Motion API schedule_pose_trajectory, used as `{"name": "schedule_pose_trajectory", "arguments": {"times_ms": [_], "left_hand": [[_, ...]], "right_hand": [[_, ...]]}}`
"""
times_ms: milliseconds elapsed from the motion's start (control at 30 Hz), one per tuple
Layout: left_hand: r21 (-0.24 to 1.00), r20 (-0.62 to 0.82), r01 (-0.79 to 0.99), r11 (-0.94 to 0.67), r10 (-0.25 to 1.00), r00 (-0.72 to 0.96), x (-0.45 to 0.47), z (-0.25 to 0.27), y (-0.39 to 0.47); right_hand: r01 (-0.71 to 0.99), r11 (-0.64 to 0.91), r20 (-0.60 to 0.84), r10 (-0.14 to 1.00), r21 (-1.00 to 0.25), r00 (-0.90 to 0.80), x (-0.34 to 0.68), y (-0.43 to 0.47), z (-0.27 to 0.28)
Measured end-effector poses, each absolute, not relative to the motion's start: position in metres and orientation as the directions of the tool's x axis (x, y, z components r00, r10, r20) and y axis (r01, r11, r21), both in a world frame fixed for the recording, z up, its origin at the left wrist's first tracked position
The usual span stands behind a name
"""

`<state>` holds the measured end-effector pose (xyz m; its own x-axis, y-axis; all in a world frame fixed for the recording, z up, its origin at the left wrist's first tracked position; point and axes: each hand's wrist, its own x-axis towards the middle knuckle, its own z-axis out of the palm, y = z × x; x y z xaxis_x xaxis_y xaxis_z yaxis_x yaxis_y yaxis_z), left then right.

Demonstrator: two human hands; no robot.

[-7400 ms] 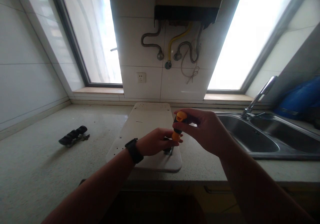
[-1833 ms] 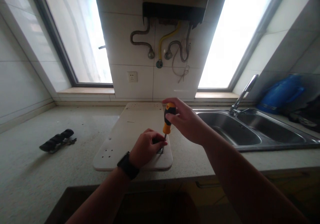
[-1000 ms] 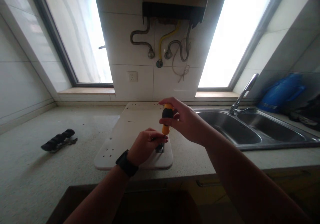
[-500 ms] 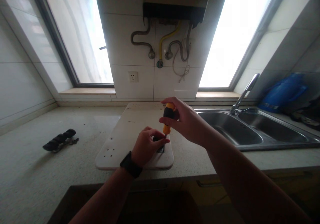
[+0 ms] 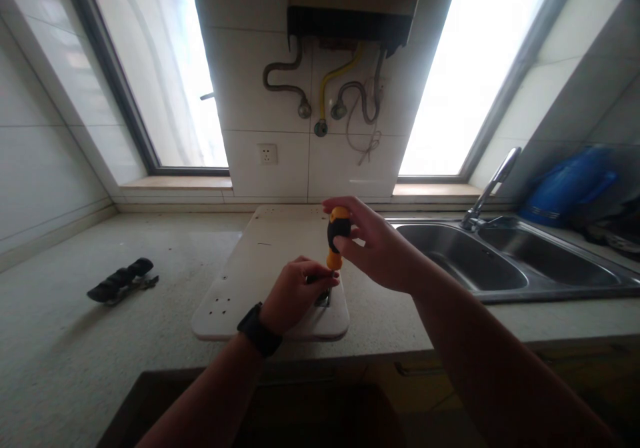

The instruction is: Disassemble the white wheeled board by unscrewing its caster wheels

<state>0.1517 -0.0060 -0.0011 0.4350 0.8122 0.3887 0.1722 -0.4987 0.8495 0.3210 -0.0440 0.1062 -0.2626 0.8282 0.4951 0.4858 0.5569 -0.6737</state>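
Observation:
My right hand [image 5: 376, 245] is closed around a yellow-and-black screwdriver [image 5: 339, 228], which stands nearly upright with its shaft pointing down. At the shaft's lower end, the fingertips of my left hand [image 5: 293, 291] are pinched together; what lies between them is hidden. A dark metal fitting [image 5: 324, 299] shows partly under and beside those fingers, on the right front part of a white board [image 5: 270, 255]. The board lies flat on the counter and has several small holes near its corners. A black watch band is around my left wrist.
A black ridged object with metal parts [image 5: 121, 280] lies on the speckled counter [image 5: 55, 308] at left. The double sink [image 5: 463, 258] and its tap [image 5: 493, 188] are at right, with a blue jug [image 5: 567, 185] behind. Hoses [image 5: 283, 87] hang under a wall heater.
My right thumb and fingers have shifted on the screwdriver's handle, the thumb now lying across its black part. The left hand has barely moved, still at the shaft's lower end.

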Motion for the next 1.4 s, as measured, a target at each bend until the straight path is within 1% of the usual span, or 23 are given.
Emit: {"name": "schedule_pose_trajectory", "arguments": {"times_ms": [67, 100, 200, 400, 500, 567, 633, 700, 867, 967, 1167, 1333, 1400], "left_hand": [[0.842, 0.397, 0.207, -0.498, 0.832, 0.387, 0.152, -0.002, -0.005], [0.84, 0.399, 0.219, -0.496, 0.839, 0.37, 0.153, -0.004, -0.005], [0.842, 0.395, 0.233, -0.487, 0.85, 0.349, 0.154, -0.008, -0.003], [0.826, 0.414, 0.238, -0.511, 0.836, 0.36, 0.158, -0.011, -0.001], [0.809, 0.427, 0.222, -0.545, 0.804, 0.414, 0.155, -0.008, -0.004], [0.812, 0.415, 0.187, -0.552, 0.773, 0.48, 0.153, -0.004, -0.006], [0.832, 0.392, 0.141, -0.536, 0.748, 0.536, 0.15, -0.001, -0.007], [0.848, 0.38, 0.116, -0.517, 0.745, 0.549, 0.149, 0.002, -0.007], [0.847, 0.382, 0.17, -0.503, 0.8, 0.462, 0.151, 0.003, -0.007], [0.858, 0.357, 0.204, -0.471, 0.834, 0.421, 0.153, 0.002, -0.008], [0.866, 0.381, 0.174, -0.47, 0.843, 0.379, 0.154, 0.003, -0.01], [0.888, 0.379, 0.124, -0.443, 0.857, 0.35, 0.157, 0.003, -0.012], [0.9, 0.37, 0.094, -0.426, 0.86, 0.353, 0.157, 0.003, -0.014]], "right_hand": [[0.571, 0.551, 0.522, 0.82, -0.608, -0.235, 0.319, -0.047, 0.108], [0.597, 0.538, 0.524, 0.823, -0.595, -0.219, 0.318, -0.048, 0.109], [0.625, 0.493, 0.498, 0.847, -0.605, -0.186, 0.317, -0.049, 0.108], [0.546, 0.494, 0.494, 0.855, -0.677, -0.16, 0.317, -0.048, 0.104], [0.488, 0.488, 0.476, 0.865, -0.724, -0.158, 0.318, -0.048, 0.103], [0.427, 0.503, 0.485, 0.86, -0.751, -0.16, 0.32, -0.046, 0.101], [0.372, 0.526, 0.502, 0.849, -0.765, -0.168, 0.321, -0.044, 0.098], [0.363, 0.536, 0.507, 0.843, -0.762, -0.182, 0.322, -0.043, 0.096], [0.492, 0.553, 0.531, 0.823, -0.673, -0.199, 0.319, -0.045, 0.096], [0.515, 0.56, 0.55, 0.813, -0.649, -0.192, 0.316, -0.047, 0.098], [0.459, 0.535, 0.512, 0.839, -0.709, -0.185, 0.316, -0.049, 0.098], [0.337, 0.546, 0.497, 0.838, -0.767, -0.228, 0.318, -0.052, 0.098], [0.306, 0.55, 0.511, 0.835, -0.777, -0.205, 0.319, -0.054, 0.1]]}}
